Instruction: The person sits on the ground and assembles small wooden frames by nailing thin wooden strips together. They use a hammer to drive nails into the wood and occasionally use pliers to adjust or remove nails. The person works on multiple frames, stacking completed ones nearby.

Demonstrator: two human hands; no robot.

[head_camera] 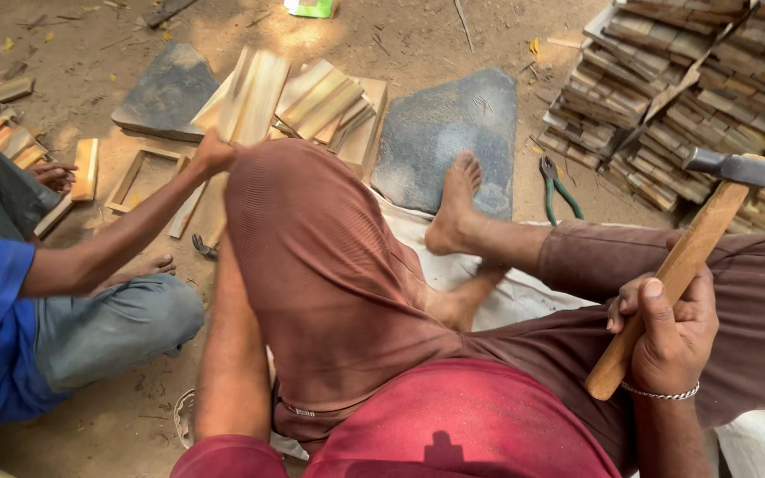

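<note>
Gripping a hammer (pixel 701 239), right hand (pixel 666 332); green packet (pixel 310 8), seemingly, top edge.

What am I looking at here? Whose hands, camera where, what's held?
One picture, from a camera on a seated person's head, looking down past their knees. Their right hand grips a wooden-handled hammer, fingers wrapped round the shaft. Their left arm runs down behind the raised knee, so that hand is hidden. A co-worker in blue reaches a hand to loose wooden slats on the dirt ground. Nearby: flat grey stone, green-handled pliers, stacked wood pieces.
</note>
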